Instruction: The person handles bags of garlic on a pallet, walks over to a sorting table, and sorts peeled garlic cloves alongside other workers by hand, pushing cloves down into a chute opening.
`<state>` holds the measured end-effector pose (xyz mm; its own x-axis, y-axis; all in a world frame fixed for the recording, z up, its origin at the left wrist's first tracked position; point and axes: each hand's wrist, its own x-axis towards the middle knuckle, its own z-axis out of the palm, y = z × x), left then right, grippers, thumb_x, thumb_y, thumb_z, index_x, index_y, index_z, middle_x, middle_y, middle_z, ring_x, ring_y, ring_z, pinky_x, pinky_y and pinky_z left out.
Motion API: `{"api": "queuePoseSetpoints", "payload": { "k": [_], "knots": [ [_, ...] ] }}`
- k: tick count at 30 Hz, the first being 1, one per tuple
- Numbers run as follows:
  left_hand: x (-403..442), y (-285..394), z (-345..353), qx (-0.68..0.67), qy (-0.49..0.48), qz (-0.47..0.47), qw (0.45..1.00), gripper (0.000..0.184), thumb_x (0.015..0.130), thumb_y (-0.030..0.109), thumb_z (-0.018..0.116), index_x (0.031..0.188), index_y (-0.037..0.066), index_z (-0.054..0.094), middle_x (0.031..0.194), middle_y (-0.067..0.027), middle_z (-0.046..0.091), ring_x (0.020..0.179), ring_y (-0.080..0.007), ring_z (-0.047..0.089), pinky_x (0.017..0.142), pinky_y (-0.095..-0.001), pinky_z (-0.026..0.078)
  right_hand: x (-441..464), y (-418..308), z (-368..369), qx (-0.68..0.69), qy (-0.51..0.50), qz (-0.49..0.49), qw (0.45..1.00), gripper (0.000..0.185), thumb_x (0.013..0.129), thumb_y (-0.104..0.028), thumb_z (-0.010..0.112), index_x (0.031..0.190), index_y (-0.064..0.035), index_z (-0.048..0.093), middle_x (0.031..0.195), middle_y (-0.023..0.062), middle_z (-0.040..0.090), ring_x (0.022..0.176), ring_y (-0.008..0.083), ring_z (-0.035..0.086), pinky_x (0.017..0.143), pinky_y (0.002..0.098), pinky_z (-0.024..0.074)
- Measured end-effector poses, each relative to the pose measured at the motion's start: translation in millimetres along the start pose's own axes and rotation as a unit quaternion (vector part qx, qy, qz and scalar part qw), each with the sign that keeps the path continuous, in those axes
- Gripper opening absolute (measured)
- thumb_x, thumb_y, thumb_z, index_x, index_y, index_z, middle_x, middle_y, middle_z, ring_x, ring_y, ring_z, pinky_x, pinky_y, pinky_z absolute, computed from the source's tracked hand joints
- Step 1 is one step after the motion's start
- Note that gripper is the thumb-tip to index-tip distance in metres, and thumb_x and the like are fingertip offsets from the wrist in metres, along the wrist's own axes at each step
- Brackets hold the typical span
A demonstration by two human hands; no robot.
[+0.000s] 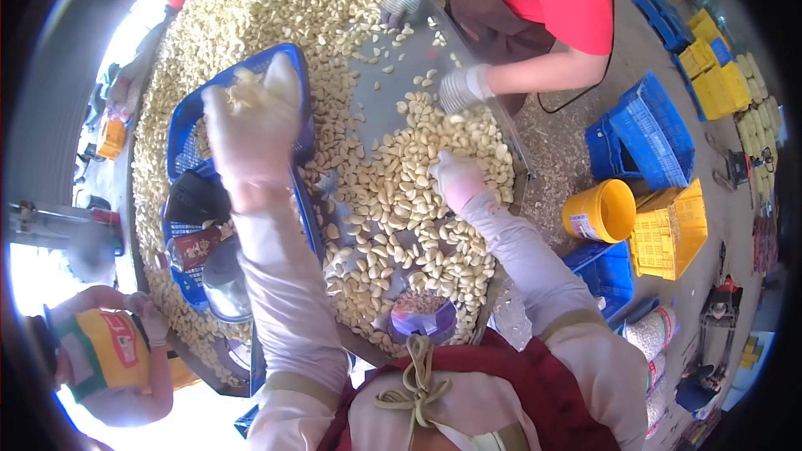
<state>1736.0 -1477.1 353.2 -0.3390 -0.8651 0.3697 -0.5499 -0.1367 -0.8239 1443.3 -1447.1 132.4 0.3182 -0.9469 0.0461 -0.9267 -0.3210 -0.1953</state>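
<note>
Many garlic cloves (401, 188) between both hands (255, 134) (459, 179).

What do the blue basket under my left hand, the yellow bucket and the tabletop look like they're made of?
Blue basket: probably molded plastic, given its even color and mesh-like wall. Yellow bucket: likely smooth plastic, slightly shiny, evenly colored. Tabletop: perhaps dull metal, judging by its flat gray surface, but uncertain.
</note>
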Motion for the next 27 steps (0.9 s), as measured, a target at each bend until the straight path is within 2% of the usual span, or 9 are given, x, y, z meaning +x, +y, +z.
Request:
{"api": "queuePoseSetpoints", "payload": {
  "k": [3,7,11,15,18,23,25,26,27],
  "knots": [
    [-5,15,-23,-0.337,-0.093,-0.101,0.932,0.015,0.097,0.014,0.063,0.109,0.005,0.06,0.103,-0.0054,0.066,0.09,-0.0172,0.064,0.075,-0.0365,0.051,-6,-6,-8,-0.01,0.023,-0.037,0.999,0.01,0.082,-0.019,0.076,0.088,-0.0114,0.074,0.096,0.0105,0.063,0.086,0.0313,0.068,0.078,0.0442,0.0561],
    [-60,134,-57,-0.818,-0.155,-0.121,0.54,0.035,0.091,0.004,0.064,0.126,0.005,0.064,0.125,-0.0127,0.067,0.111,-0.0264,0.066,0.088,-0.0387,0.056,-33,-29,-62,0.127,-0.016,0.034,0.991,0.017,0.091,-0.024,0.068,0.09,-0.008,0.073,0.101,0.013,0.067,0.09,0.0338,0.068,0.08,0.046,0.0564],
    [-145,214,-69,-0.852,-0.122,-0.019,0.509,0.047,0.09,-0.001,0.064,0.136,0.007,0.062,0.12,-0.019,0.07,0.103,-0.0349,0.072,0.091,-0.04,0.058,-63,-17,-47,0.256,-0.21,0.028,0.943,0.03,0.095,-0.03,0.058,0.097,-0.0024,0.071,0.087,0.0233,0.07,0.083,0.0428,0.069,0.077,0.0503,0.0548],
    [-166,222,-76,-0.835,-0.12,-0.065,0.533,0.036,0.094,0.005,0.063,0.13,0.003,0.064,0.107,-0.0229,0.071,0.094,-0.038,0.072,0.082,-0.0429,0.058,-89,-40,-42,0.279,-0.071,0.073,0.955,0.037,0.097,-0.035,0.059,0.082,-0.0027,0.07,0.079,0.0209,0.069,0.075,0.0427,0.068,0.07,0.0512,0.0541],
    [-171,235,-80,-0.874,-0.339,-0.302,0.175,0.02,0.092,0.0,0.06,0.11,-0.001,0.07,0.086,-0.0103,0.067,0.07,-0.0247,0.064,0.067,-0.0319,0.054,-95,-57,-41,0.231,-0.026,0.048,0.971,0.037,0.098,-0.033,0.061,0.075,-0.004,0.065,0.073,0.0192,0.066,0.07,0.0416,0.065,0.065,0.0498,0.0522],
    [-163,205,-63,-0.924,-0.06,0.026,0.377,0.023,0.102,0.014,0.055,0.11,0.0,0.072,0.071,-0.0007,0.059,0.059,-0.0129,0.054,0.058,-0.0265,0.05,-104,-36,-39,0.292,-0.018,-0.085,0.952,0.03,0.098,-0.026,0.061,0.075,-0.006,0.062,0.073,0.0166,0.064,0.063,0.0385,0.062,0.059,0.0483,0.0488],
    [-146,182,-55,-0.828,-0.546,-0.017,0.124,0.022,0.102,0.014,0.056,0.113,0.003,0.072,0.077,-0.0048,0.066,0.064,-0.015,0.063,0.057,-0.0272,0.052,-94,-12,-56,0.354,-0.12,-0.132,0.918,0.019,0.095,-0.019,0.063,0.082,-0.0056,0.062,0.08,0.0105,0.067,0.071,0.0326,0.066,0.067,0.0475,0.0536],
    [-144,184,-45,-0.796,-0.415,0.033,0.44,0.028,0.1,0.024,0.063,0.119,0.006,0.071,0.085,-0.0088,0.073,0.079,-0.0203,0.071,0.07,-0.0296,0.058,-78,14,-87,0.477,-0.1,-0.002,0.873,0.017,0.093,-0.022,0.066,0.097,-0.0055,0.063,0.094,0.0112,0.068,0.086,0.0324,0.067,0.08,0.0477,0.0544],
    [-127,174,-34,-0.759,-0.444,-0.02,0.476,0.041,0.097,0.033,0.067,0.129,0.008,0.066,0.106,-0.0124,0.071,0.1,-0.024,0.068,0.085,-0.0325,0.055,-68,25,-94,0.513,-0.057,0.062,0.854,0.032,0.091,-0.027,0.069,0.113,-0.0058,0.06,0.111,0.0142,0.065,0.103,0.0343,0.062,0.093,0.0492,0.0504]
  ]
}}
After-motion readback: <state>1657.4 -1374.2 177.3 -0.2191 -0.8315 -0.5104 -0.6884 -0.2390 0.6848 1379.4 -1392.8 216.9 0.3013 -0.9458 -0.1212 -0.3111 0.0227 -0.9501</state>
